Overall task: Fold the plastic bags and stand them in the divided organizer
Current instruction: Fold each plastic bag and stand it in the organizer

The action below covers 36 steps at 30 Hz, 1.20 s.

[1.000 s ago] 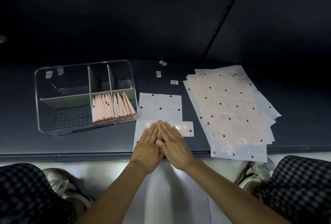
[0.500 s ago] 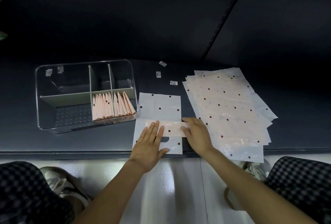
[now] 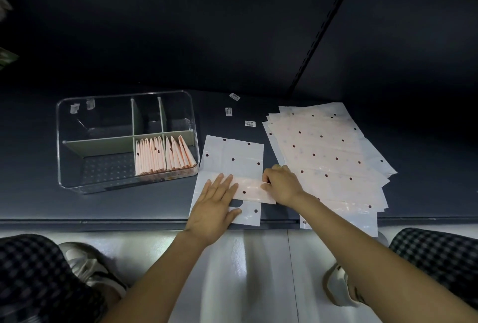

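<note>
Dark shelf (image 3: 155,209) under organizer (image 3: 192,126); pale floor (image 3: 258,271) below.

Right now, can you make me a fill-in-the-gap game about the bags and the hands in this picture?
1. The folded bags stand in the clear ____.
2. The left hand lies ____ on the folded strip.
3. The right hand pinches the strip's ____ end.
4. The pile of unfolded bags lies to the ____ of the hands.

Missing words: organizer; flat; right; right
</note>
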Motion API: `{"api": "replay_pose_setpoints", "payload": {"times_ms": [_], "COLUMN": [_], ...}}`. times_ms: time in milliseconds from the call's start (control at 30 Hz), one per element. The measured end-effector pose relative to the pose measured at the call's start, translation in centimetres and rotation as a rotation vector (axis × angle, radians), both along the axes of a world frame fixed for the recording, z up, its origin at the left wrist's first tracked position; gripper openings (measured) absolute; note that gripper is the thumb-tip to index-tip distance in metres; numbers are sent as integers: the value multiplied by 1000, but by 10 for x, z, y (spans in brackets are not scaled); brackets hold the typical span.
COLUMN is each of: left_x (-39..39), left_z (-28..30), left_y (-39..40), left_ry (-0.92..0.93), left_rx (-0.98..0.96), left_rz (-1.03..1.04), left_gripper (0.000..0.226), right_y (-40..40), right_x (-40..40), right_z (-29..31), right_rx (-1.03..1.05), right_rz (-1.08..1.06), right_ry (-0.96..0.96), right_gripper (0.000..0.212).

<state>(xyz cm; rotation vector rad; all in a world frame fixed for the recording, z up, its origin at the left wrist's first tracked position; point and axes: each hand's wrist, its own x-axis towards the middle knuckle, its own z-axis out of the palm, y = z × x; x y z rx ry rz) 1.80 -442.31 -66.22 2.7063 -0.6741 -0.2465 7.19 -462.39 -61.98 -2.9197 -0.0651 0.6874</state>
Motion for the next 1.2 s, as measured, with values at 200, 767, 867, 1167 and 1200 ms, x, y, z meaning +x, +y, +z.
{"api": "replay_pose_setpoints", "payload": {"times_ms": [200, 767, 867, 1167, 1200], "left_x": [-13, -24, -22, -9, -7], "left_z": [8, 7, 4, -1, -1], "left_y": [-9, -11, -12, -12, -13], "left_ry": [-76, -14, 61, 175, 187], "left_rx": [-139, -347, -399, -386, -358], "left_rz": [-41, 178, 255, 588, 605], "left_gripper": [51, 25, 19, 13, 14], "right_y": [8, -2, 5, 25, 27], "right_x": [-36, -78, -72, -52, -50], "right_z": [12, -5, -12, -16, -16], "right_rx": [421, 442, 536, 696, 670], "right_rz": [-418, -57, -52, -494, -502], "right_ry": [125, -78, -16, -60, -51], "right_gripper": [23, 45, 53, 14, 14]}}
